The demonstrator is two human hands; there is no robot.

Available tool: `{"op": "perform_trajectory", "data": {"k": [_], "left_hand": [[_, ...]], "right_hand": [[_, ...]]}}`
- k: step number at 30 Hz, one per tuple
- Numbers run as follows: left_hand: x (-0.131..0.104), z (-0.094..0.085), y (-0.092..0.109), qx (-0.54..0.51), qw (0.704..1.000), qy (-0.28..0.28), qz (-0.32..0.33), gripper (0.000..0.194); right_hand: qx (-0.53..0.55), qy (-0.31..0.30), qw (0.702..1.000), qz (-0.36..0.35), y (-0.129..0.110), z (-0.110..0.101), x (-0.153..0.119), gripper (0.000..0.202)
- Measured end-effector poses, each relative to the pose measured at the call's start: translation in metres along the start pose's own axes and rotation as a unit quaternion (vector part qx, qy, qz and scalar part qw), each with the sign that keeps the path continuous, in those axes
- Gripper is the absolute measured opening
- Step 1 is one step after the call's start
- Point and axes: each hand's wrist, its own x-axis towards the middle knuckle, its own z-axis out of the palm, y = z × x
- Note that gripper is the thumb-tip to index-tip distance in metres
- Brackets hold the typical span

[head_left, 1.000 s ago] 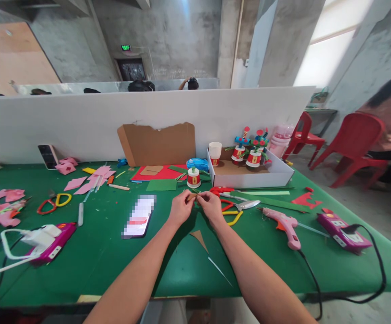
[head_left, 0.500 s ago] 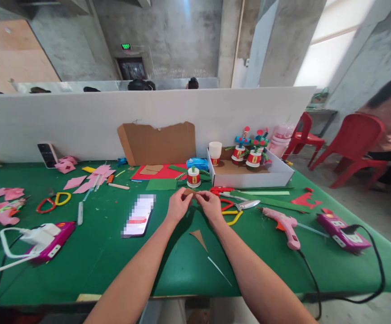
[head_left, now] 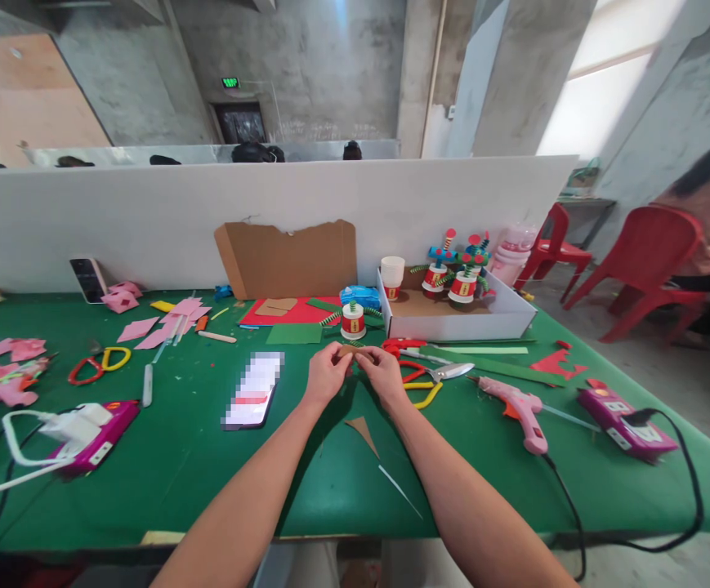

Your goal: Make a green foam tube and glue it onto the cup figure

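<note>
Between my fingertips is a small piece of brown cardboard [head_left: 355, 351]. My left hand [head_left: 328, 374] pinches its left end, and my right hand [head_left: 381, 374] pinches the right end. Fingers cover most of the piece. Just beyond my hands stands an upturned red and white paper cup [head_left: 353, 323] with green striped folded-paper arms and a green coil on top. A cardboard offcut [head_left: 363, 435] lies below, between my forearms, near a thin white strip [head_left: 399, 491]. Close to my right hand are yellow-and-red-handled scissors [head_left: 437, 376].
A pink glue gun [head_left: 519, 408] with a cord and a purple power strip [head_left: 627, 425] lie at right. A white box [head_left: 458, 327] holds cups and cup figures. At left are a phone [head_left: 253, 390], pink paper scraps [head_left: 174, 322] and another power strip [head_left: 100, 441].
Both hands stay at the same spot, still pinching the cardboard, with only a slight shift of the fingers. The whole view has moved a few pixels.
</note>
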Motion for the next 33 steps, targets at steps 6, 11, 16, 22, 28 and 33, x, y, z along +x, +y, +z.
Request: {"op": "perform_trajectory", "data": {"k": [6, 11, 16, 22, 28, 33], "left_hand": [[0.004, -0.001, -0.007, -0.051, 0.998, -0.018, -0.011, 0.014], [0.002, -0.003, -0.004, -0.03, 0.999, -0.027, 0.0, 0.014], [-0.008, -0.001, 0.008, 0.143, 0.984, -0.002, 0.108, 0.016], [-0.006, 0.001, 0.007, 0.154, 0.983, 0.013, 0.099, 0.015], [-0.003, 0.0, 0.002, 0.038, 0.998, -0.022, 0.043, 0.01], [-0.001, -0.005, 0.001, 0.08, 0.994, -0.019, 0.073, 0.013]], "right_hand": [[-0.062, -0.008, 0.998, -0.012, -0.001, -0.001, 0.0, 0.023], [-0.107, 0.002, 0.994, -0.019, -0.007, 0.0, -0.003, 0.023], [-0.121, 0.028, 0.992, -0.027, -0.006, -0.002, -0.003, 0.021], [-0.044, 0.008, 0.999, -0.013, -0.001, -0.001, -0.001, 0.022], [-0.071, 0.011, 0.997, -0.039, -0.003, -0.001, -0.001, 0.021], [-0.123, 0.014, 0.991, -0.057, -0.008, -0.002, -0.002, 0.021]]}}
